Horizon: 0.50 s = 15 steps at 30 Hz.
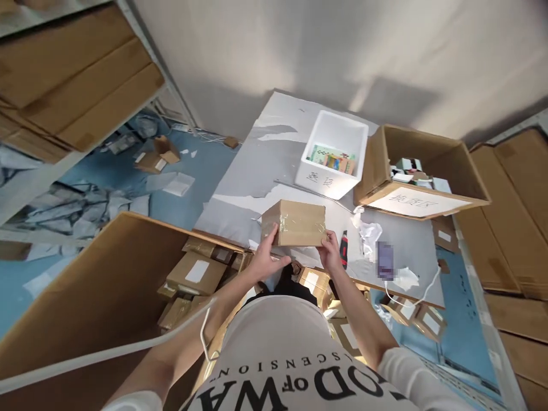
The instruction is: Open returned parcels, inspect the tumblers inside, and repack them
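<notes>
A small brown cardboard box (303, 220), sealed with shiny clear tape, is held at the front edge of the grey table (240, 188). My left hand (268, 257) grips its lower left corner, the thumb spread apart below. Around the lower right corner my right hand (329, 251) is closed, fingers against the side. Just right of that hand lies a red and black utility knife (344, 250). Crumpled white paper (369, 234) sits beyond the knife, and a blurred-out phone (385, 261) with a white cable lies farther right.
On the table stand a white foam box (329, 181) with colourful printed packs and an open carton (372, 165) holding small boxes. A large carton of parcels (85, 285) is at my left. Shelves with flat cardboard (81, 74) flank the table; parcels (430, 321) lie below at right.
</notes>
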Each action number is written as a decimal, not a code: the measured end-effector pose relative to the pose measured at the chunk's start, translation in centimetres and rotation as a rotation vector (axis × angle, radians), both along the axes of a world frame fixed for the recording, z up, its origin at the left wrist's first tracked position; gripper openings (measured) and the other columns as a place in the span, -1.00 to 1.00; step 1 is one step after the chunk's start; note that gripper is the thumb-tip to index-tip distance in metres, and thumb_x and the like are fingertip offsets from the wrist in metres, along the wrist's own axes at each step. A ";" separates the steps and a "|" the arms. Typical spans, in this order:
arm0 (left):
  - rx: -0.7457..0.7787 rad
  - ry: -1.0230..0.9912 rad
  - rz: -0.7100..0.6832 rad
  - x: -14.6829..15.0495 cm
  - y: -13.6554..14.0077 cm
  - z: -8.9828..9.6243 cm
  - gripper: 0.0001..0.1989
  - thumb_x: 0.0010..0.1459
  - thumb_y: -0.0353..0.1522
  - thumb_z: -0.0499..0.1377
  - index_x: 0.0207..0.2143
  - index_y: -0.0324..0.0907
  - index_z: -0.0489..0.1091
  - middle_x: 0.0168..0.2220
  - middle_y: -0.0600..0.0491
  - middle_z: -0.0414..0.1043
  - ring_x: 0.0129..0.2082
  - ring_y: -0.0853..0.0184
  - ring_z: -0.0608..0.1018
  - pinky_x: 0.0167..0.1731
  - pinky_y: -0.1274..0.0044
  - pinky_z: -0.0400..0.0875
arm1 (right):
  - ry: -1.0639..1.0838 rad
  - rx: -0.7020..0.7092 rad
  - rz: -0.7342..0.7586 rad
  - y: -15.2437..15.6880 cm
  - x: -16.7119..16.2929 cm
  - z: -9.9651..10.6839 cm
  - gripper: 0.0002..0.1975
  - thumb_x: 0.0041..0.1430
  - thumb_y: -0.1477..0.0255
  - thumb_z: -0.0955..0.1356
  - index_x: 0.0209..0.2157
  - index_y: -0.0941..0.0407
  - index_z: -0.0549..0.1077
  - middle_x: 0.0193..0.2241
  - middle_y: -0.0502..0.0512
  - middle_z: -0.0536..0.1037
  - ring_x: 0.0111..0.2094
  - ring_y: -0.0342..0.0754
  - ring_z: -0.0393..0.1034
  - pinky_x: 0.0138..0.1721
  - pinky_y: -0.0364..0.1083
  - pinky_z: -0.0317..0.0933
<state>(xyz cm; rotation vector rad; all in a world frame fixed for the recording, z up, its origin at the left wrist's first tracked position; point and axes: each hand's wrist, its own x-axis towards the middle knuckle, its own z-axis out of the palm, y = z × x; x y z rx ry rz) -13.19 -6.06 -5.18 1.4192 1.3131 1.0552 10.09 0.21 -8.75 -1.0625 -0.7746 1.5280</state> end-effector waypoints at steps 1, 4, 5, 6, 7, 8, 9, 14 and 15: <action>-0.015 0.049 -0.046 1.0 0.9 0.0 0.11 -0.04 0.05 0.29 0.40 -0.21 -0.14 0.40 -0.25 -0.12 0.38 -0.07 0.04 0.32 0.14 -0.02 | 0.030 -0.025 -0.028 0.4 1.2 -0.5 -0.68 -0.13 0.39 0.41 -0.25 -0.01 0.34 -0.32 -0.08 0.44 -0.33 -0.13 0.31 -0.31 -0.15 0.22; -0.057 0.165 -0.153 4.1 3.0 0.5 0.11 -0.03 0.02 0.29 0.40 -0.21 -0.18 0.41 -0.25 -0.18 0.38 -0.07 0.02 0.31 0.12 0.00 | 0.095 -0.087 -0.091 1.7 4.1 -2.1 -0.66 -0.16 0.43 0.37 -0.24 -0.03 0.33 -0.35 -0.10 0.44 -0.35 -0.14 0.31 -0.33 -0.16 0.21; -0.065 0.196 -0.184 5.0 3.4 0.7 0.11 -0.03 0.01 0.29 0.40 -0.20 -0.19 0.41 -0.24 -0.21 0.38 -0.06 0.01 0.31 0.12 0.01 | 0.117 -0.104 -0.104 2.2 5.0 -2.7 -0.66 -0.17 0.44 0.37 -0.25 -0.03 0.33 -0.36 -0.11 0.44 -0.35 -0.14 0.31 -0.34 -0.16 0.21; -0.066 0.224 -0.214 5.9 3.8 0.8 0.12 -0.04 0.00 0.30 0.40 -0.18 -0.20 0.41 -0.23 -0.23 0.39 -0.05 0.00 0.31 0.13 0.01 | 0.135 -0.118 -0.111 2.6 5.8 -3.3 -0.66 -0.18 0.44 0.36 -0.26 -0.03 0.33 -0.37 -0.11 0.44 -0.36 -0.14 0.31 -0.34 -0.15 0.22; -0.062 0.249 -0.242 6.7 4.1 1.0 0.13 -0.05 0.00 0.31 0.41 -0.18 -0.20 0.42 -0.22 -0.24 0.39 -0.03 -0.02 0.31 0.14 0.02 | 0.146 -0.130 -0.109 3.0 6.5 -3.8 -0.68 -0.18 0.43 0.36 -0.27 -0.03 0.33 -0.37 -0.11 0.45 -0.35 -0.13 0.31 -0.33 -0.14 0.23; -0.053 0.272 -0.264 7.4 4.4 1.0 0.13 -0.05 0.00 0.31 0.41 -0.17 -0.21 0.42 -0.22 -0.25 0.40 -0.01 -0.03 0.31 0.16 0.02 | 0.143 -0.140 -0.103 3.4 7.2 -4.3 -0.69 -0.18 0.42 0.35 -0.29 -0.03 0.33 -0.37 -0.10 0.45 -0.35 -0.12 0.32 -0.31 -0.13 0.24; -0.043 0.295 -0.284 8.0 4.7 1.0 0.13 -0.04 -0.01 0.31 0.41 -0.17 -0.22 0.42 -0.21 -0.26 0.40 0.01 -0.04 0.32 0.18 0.02 | 0.123 -0.149 -0.095 3.9 8.0 -4.7 -0.71 -0.16 0.39 0.36 -0.29 -0.03 0.33 -0.36 -0.09 0.46 -0.33 -0.11 0.34 -0.29 -0.11 0.26; 0.021 0.390 -0.319 10.5 5.8 -0.3 0.06 -0.04 0.00 0.30 0.39 -0.14 -0.11 0.42 -0.20 -0.21 0.40 -0.03 -0.03 0.30 0.12 0.05 | -0.332 -0.077 -0.041 5.0 11.2 -4.1 -0.52 -0.02 0.20 0.39 -0.01 -0.09 0.39 0.13 0.03 0.39 0.14 0.08 0.26 0.11 0.14 0.19; 0.035 0.378 -0.311 10.9 6.0 -0.6 0.04 -0.05 0.00 0.31 0.37 -0.13 -0.06 0.41 -0.20 -0.18 0.39 -0.05 -0.02 0.29 0.10 0.04 | -0.472 -0.015 -0.028 5.0 11.5 -3.5 -0.47 0.00 0.16 0.39 0.05 -0.10 0.39 0.23 0.04 0.29 0.25 0.11 0.13 0.21 0.17 0.07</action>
